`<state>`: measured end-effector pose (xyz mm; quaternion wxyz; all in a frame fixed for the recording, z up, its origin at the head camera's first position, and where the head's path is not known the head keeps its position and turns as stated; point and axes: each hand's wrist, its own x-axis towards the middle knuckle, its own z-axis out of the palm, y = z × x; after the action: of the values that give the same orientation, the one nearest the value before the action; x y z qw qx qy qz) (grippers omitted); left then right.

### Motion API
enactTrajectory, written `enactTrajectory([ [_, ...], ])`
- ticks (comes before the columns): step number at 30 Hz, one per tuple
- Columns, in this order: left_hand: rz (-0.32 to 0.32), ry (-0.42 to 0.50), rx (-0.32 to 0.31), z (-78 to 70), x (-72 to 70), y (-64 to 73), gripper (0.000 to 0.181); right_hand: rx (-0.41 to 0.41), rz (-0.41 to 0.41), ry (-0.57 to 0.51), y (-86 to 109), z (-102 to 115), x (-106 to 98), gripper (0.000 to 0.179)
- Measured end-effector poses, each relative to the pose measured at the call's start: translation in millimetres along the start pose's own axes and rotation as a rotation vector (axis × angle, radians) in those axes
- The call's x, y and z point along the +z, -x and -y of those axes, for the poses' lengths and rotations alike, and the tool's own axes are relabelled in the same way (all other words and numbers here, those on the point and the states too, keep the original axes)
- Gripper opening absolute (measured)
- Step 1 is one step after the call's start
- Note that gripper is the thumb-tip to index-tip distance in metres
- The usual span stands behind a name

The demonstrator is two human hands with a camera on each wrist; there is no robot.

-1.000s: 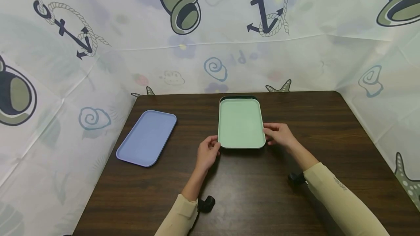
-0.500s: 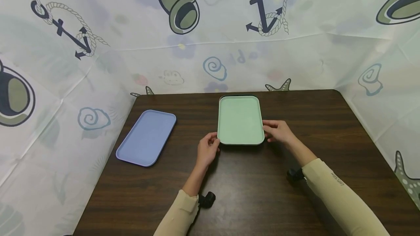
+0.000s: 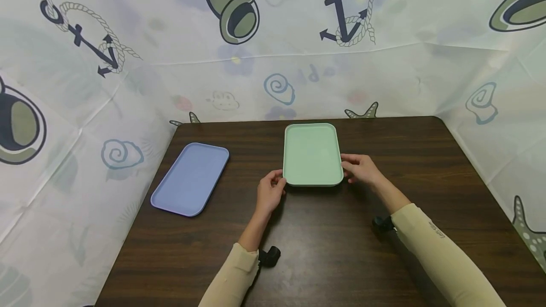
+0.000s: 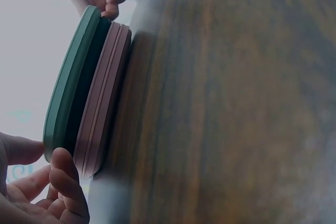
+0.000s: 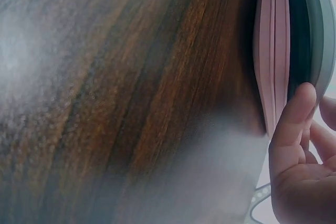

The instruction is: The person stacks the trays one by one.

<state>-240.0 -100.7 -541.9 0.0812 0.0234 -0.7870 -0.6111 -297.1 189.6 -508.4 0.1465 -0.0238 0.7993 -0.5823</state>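
A light green tray (image 3: 313, 155) lies on top of a stack, squared up with the trays below. My left hand (image 3: 268, 193) holds its near left corner between thumb and fingers. On the opposite side, my right hand (image 3: 362, 170) grips the right edge near the front. Under the light green tray, the left wrist view shows a dark green tray (image 4: 86, 93) and then pink trays (image 4: 105, 87) at the bottom. From the head view these lower trays are hidden. Fingertips of the right hand sit at the dark green rim (image 5: 300, 35) in the right wrist view.
A blue tray (image 3: 190, 179) lies slanted on the dark wooden table (image 3: 324, 250), left of the stack. Behind the table hangs a white printed cloth (image 3: 281, 27), which also runs along both sides.
Both hands have moved the light green tray slightly away from me. The dark rim that showed at its far edge is now covered. The blue tray has stayed put.
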Motion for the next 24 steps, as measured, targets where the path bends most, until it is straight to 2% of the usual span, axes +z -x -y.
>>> enactTrajectory([
  [9, 0.02, 0.012, -0.003, 0.6, -0.6, 1.0, 0.026, 0.007, -0.01, 0.012, 1.1, -1.4, 1.7, 0.043],
  [20, 0.049, 0.033, -0.052, 6.6, -1.4, 2.4, 0.032, 0.038, -0.041, 0.008, 4.6, -3.5, 5.9, 0.046],
  [23, 0.066, 0.049, -0.056, 5.6, -2.9, 3.7, 0.034, 0.032, -0.05, 0.015, 6.3, -4.3, 6.3, 0.047],
  [24, 0.081, 0.057, -0.06, 0.0, -4.9, 5.8, 0.034, 0.029, -0.053, 0.019, 6.8, -4.6, 6.5, 0.047],
])
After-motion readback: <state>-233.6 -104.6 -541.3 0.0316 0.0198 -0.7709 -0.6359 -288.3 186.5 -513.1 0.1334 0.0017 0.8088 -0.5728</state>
